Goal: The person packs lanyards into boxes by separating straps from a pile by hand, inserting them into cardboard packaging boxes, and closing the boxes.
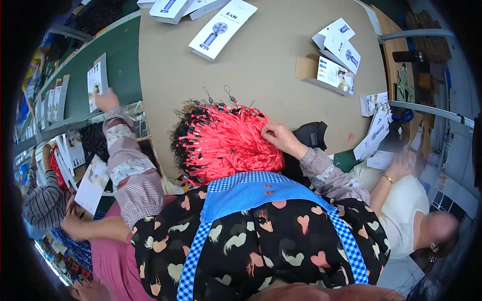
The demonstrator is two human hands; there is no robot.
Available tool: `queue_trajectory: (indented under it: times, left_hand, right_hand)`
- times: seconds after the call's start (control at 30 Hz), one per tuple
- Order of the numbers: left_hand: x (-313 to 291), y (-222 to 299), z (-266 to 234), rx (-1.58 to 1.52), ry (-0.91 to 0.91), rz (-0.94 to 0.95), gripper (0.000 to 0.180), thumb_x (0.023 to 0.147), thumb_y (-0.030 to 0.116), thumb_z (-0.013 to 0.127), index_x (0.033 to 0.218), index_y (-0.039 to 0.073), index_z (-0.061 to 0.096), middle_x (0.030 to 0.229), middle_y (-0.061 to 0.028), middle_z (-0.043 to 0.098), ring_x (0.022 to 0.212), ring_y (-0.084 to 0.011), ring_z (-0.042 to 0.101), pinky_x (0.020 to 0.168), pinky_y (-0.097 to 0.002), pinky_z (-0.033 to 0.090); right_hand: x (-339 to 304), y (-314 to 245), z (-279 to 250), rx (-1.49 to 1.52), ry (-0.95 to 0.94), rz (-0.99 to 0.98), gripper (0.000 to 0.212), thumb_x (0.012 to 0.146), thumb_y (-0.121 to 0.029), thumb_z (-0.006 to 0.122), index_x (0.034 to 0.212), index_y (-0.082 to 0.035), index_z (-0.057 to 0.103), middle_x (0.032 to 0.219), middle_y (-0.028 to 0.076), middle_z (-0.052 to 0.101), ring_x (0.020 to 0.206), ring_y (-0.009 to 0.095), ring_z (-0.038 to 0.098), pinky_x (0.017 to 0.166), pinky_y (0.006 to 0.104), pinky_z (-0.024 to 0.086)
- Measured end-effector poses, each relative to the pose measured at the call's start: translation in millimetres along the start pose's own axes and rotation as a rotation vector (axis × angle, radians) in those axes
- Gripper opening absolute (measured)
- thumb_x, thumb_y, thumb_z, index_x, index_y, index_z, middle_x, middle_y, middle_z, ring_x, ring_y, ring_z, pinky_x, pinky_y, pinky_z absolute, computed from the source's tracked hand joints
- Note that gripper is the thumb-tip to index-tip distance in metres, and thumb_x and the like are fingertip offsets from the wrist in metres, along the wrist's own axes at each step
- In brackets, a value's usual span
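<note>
My left hand reaches out to the far left, its fingers closed on the lower edge of a white printed carton on the green belt. In front of my chest lies a big heap of red lanyards with black cord loops fanned to the left and top. My right hand rests at the heap's right side, thumb and fingers pinched together on the red straps. How many straps it holds is hidden. A black item, partly covered, lies just beyond that hand.
White fan boxes lie at the table's far side, and an opened box with others sits at the right. More cartons stand along the green belt. Co-workers sit close by: one holding a white box left, another right.
</note>
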State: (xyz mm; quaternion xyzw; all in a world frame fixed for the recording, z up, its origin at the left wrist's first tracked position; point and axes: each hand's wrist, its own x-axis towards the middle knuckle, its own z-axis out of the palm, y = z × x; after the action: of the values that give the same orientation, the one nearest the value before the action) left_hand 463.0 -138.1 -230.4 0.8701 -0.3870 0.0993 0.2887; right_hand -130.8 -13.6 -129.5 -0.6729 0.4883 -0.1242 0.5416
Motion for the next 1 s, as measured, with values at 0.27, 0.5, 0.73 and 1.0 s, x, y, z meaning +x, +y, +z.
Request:
queue_trajectory:
  times: [0.27,0.5,0.73,1.0]
  left_hand:
    - [-146,159,-85,-0.895,-0.331,-0.248,0.043,0.075,0.001,0.059,0.116,0.0,0.047,0.116,-0.0133,0.05,0.108,-0.0225,0.048,0.094,-0.0337,0.037]
    - [-278,202,-154,-1.083,-0.656,-0.3,0.034,0.078,0.001,0.056,0.111,0.002,0.05,0.1,-0.0063,0.054,0.094,-0.0156,0.052,0.086,-0.0281,0.042]
    - [-301,220,-208,-1.097,-0.793,-0.222,0.036,0.081,0.003,0.054,0.117,0.001,0.048,0.111,-0.0111,0.053,0.103,-0.0183,0.052,0.089,-0.0293,0.042]
    - [-335,319,-274,-1.264,-1.286,0.453,0.065,0.08,0.01,0.059,0.135,-0.001,0.025,0.135,-0.0141,0.034,0.125,-0.0223,0.034,0.104,-0.0343,0.025]
  right_hand:
    - [-51,-1,5,-0.106,0.081,-0.156,0.007,0.072,0.0,0.056,0.078,0.0,0.053,0.076,0.012,0.053,0.07,0.027,0.055,0.063,0.0337,0.045]
    - [-74,18,13,-0.428,0.175,-0.386,0.011,0.069,-0.002,0.059,0.079,-0.003,0.056,0.081,0.01,0.052,0.084,0.028,0.053,0.073,0.0362,0.045]
    - [-89,-9,-5,-0.278,0.32,-0.447,0.009,0.07,-0.001,0.061,0.078,-0.003,0.057,0.092,0.01,0.056,0.091,0.026,0.054,0.077,0.0329,0.044]
    - [-119,-129,-49,0.046,0.406,-0.675,0.005,0.077,0.0,0.057,0.081,-0.002,0.056,0.092,0.011,0.059,0.092,0.024,0.057,0.079,0.0336,0.044]
